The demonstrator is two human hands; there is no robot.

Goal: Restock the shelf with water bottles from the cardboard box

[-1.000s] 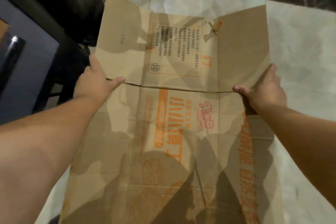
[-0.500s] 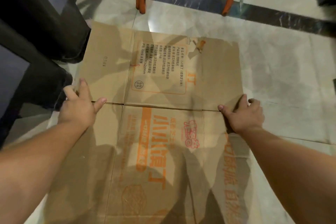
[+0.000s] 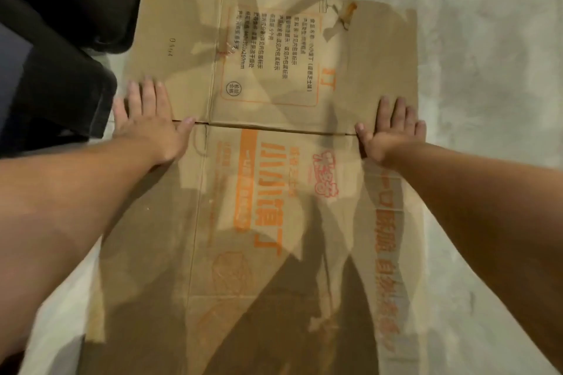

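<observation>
The cardboard box [image 3: 274, 198] lies flattened on the pale stone floor [image 3: 487, 76], printed face up.

Left hand [image 3: 149, 125]: palm down at the left edge of the box. The fingers [image 3: 146, 94] are straight and spread and hold nothing. The thumb lies along the fold crease [image 3: 274, 128].

Right hand [image 3: 390, 131]: palm down at the right edge of the box. The fingers [image 3: 396, 109] are straight and close together and hold nothing. The thumb tip sits at the right end of the crease.

The crease runs between the two thumbs. Beyond the fingertips of both hands the end flaps [image 3: 182, 49] lie flat. The middle flap bears a framed block of black text [image 3: 271, 52]. Behind the wrists, the main panel carries orange lettering.

Just left of the left fingers are a person's dark trouser legs [image 3: 67, 49], at the left edge of the flap.
</observation>
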